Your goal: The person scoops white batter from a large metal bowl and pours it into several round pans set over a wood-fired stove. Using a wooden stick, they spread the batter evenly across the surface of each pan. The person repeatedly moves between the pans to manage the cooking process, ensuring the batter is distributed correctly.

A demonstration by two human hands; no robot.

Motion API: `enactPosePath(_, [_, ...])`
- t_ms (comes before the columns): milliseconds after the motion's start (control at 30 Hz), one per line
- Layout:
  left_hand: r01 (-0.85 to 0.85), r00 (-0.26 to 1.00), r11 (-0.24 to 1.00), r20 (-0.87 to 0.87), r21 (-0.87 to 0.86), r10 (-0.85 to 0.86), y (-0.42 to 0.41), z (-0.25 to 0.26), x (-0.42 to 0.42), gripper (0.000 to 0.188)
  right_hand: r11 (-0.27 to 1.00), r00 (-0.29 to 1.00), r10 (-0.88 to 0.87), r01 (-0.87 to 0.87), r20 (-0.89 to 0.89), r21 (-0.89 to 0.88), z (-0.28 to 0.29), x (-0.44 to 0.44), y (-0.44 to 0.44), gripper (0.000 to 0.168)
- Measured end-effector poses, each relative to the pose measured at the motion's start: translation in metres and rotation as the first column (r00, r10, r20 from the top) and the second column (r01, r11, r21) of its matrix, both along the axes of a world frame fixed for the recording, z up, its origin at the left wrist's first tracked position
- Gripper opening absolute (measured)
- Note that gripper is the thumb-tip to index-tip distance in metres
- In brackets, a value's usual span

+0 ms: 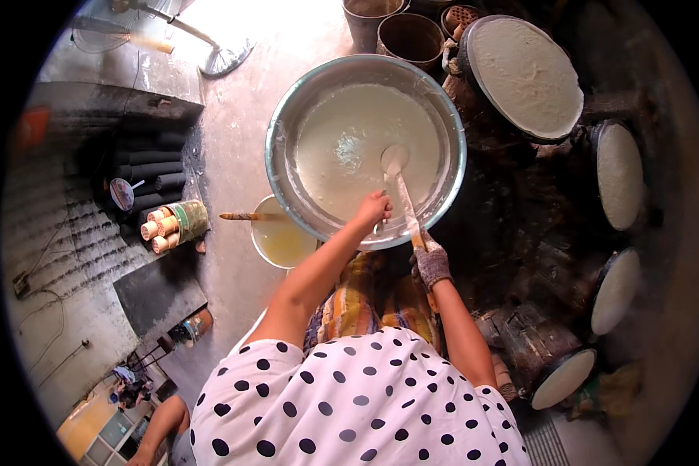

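Note:
A large metal basin (276,169) of milky off-white liquid stands before me. My right hand (431,262), in a knitted glove, is closed around the handle of a long ladle (405,198); the ladle's round, coated head rests at the liquid's surface on the right. My bare left hand (376,209) is over the near part of the basin, its fingers curled on a small, thin, pale thing (378,226) that I cannot make out. Partly under the basin's left rim, a smaller bucket (256,242) holds yellowish liquid, with a wrapped-handled tool (242,216) lying across it.
Round covers or pans with pale tops (524,76) curve along the right side. Several buckets (410,38) stand beyond the basin. At left are black cylindrical briquettes (151,157), a tub of spent briquettes (189,218) and a fan (227,58). Another person's arm (166,428) shows at lower left.

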State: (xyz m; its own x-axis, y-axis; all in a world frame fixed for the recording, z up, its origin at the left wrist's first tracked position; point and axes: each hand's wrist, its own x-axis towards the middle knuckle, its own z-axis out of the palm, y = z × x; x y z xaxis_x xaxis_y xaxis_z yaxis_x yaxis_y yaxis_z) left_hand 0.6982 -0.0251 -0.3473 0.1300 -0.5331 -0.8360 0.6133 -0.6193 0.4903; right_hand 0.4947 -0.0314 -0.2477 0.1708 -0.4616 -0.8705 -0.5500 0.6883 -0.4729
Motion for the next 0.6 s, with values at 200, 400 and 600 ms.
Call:
enactPosePath(200, [-0.095, 0.994, 0.954, -0.086, -0.283, 0.073, -0.007, 0.170, 0.002, 0.015, 0.970, 0.965, -0.056, 0.114, 0.257, -0.216, 0.095, 0.003, 0.003, 0.050])
enactPosePath(400, [0.075, 0.986, 0.800, 0.163, -0.596, 0.029, 0.017, 0.344, 0.036, 0.039, 0.844, 0.867, 0.083, 0.200, 0.491, -0.498, 0.205, -0.006, -0.022, 0.050])
enactPosePath(600, [0.222, 0.924, 0.747, 0.381, -0.627, 0.046, 0.046, 0.399, 0.075, 0.045, 0.793, 0.832, 0.077, 0.283, 0.549, -0.540, 0.256, -0.040, -0.034, 0.035])
